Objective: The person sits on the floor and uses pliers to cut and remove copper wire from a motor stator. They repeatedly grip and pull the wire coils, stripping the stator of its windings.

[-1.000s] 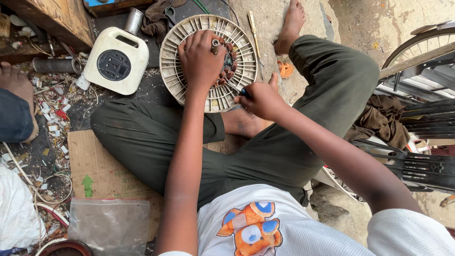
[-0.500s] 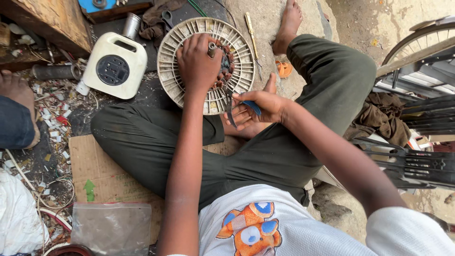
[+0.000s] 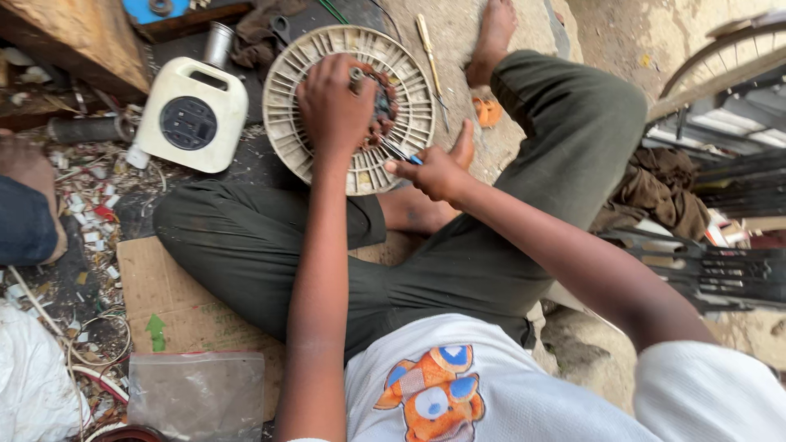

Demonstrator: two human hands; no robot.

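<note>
far out to the left of both hands, a bare foot with a blue trouser cuff (image 3: 29,205) rests among littered scraps. nearer in, a cream extension cord reel (image 3: 190,115) with a dark round socket face lies just left of the ribbed disc, with a grey metal cylinder (image 3: 217,45) touching its top edge. below these, well short of the hands, a flat piece of cardboard (image 3: 176,307) lies under the folded leg, and a clear plastic bag (image 3: 196,393) lies on its near end.

the round ribbed motor housing (image 3: 348,106) lies flat on the ground in front of the crossed legs in dark green trousers. the left hand (image 3: 334,106) lies on top of it, fingers curled down over the copper-coloured windings at its centre and closed on them; a short metal shaft stands up just beside the fingertips. the right hand (image 3: 438,168) sits just right of the left, at the disc's lower right rim, thumb raised, fingers pinched together on a small blue-handled tool (image 3: 401,153) whose tip points in toward the windings beneath the left hand.

beyond the right hand, a thin yellowish screwdriver (image 3: 430,49) lies on the concrete beside the disc, and a small orange piece (image 3: 489,112) lies near the bare foot. far right, brown cloth (image 3: 663,192) lies heaped against dark metal parts.
</note>
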